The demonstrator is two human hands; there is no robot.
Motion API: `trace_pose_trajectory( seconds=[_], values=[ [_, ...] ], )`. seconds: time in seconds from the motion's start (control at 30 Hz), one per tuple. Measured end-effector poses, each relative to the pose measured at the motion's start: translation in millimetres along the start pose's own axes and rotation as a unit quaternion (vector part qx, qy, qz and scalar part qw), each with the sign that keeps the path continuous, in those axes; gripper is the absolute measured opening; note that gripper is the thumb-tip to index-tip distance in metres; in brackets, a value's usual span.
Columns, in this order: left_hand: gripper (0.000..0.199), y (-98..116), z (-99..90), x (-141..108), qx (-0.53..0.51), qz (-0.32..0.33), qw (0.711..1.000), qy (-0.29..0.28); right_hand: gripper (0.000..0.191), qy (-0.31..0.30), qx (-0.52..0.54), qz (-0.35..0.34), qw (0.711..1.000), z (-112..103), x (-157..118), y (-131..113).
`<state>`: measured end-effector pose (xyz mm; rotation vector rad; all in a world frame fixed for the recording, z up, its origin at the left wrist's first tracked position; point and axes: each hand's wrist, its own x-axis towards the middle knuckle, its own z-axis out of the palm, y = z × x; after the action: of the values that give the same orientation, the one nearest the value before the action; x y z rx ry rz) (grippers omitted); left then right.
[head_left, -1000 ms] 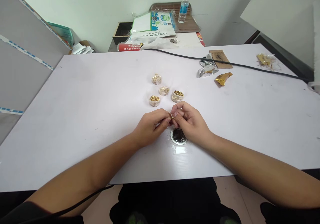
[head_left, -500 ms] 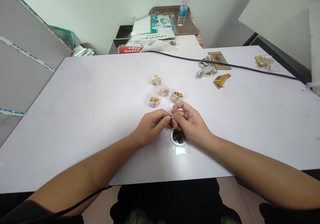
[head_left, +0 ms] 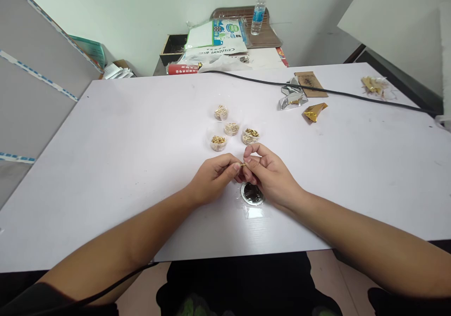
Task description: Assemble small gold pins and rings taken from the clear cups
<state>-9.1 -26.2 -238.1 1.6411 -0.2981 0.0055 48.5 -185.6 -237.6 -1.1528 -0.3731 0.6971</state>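
A tiny gold-coloured pin (head_left: 243,165) is pinched between my left hand (head_left: 217,177) and my right hand (head_left: 269,172), whose fingertips nearly meet. Just beyond them stand several small clear cups of gold pieces: a left one (head_left: 218,143), a right one (head_left: 250,136), a middle one (head_left: 231,128) and a far one (head_left: 221,113). Below my fingers lies a round dark dish with a silver rim (head_left: 252,203), partly covered by my right hand. Clear plastic film (head_left: 255,212) lies at its near side.
A black cable (head_left: 338,93) crosses the far right of the white table (head_left: 123,132). Silver wrappers (head_left: 293,100), a gold wrapper (head_left: 313,113), brown card (head_left: 310,84) and a bag of gold bits (head_left: 374,86) lie there. A water bottle (head_left: 258,15) stands behind.
The view has shifted very slightly. Both hands keep the same pinch on the gold pin, with barely any movement of the fingers.
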Motion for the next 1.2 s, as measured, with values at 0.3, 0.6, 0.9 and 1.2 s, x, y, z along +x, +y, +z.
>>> trace_pose_trajectory(
  seconds=[0.3,0.6,0.9,1.2],
  values=[
    [0.029,0.3,0.3,0.1,0.002,-0.002,1.0,-0.001,0.026,-0.003,0.022,0.011,1.0,1.7,0.5,0.2],
    [0.027,0.5,0.5,-0.4,0.034,0.007,0.999,0.007,0.029,0.013,-0.019,-0.019,1.0,1.6,-2.5,1.0],
    [0.022,-1.0,1.9,-2.2,0.122,0.023,0.992,0.029,0.02,0.018,-0.123,-0.046,0.991,2.7,-4.2,-3.4],
    [0.022,-2.9,0.9,-2.6,0.19,0.058,0.98,0.024,0.011,0.012,-0.185,-0.055,0.981,1.2,-4.5,-4.9]
  ],
)
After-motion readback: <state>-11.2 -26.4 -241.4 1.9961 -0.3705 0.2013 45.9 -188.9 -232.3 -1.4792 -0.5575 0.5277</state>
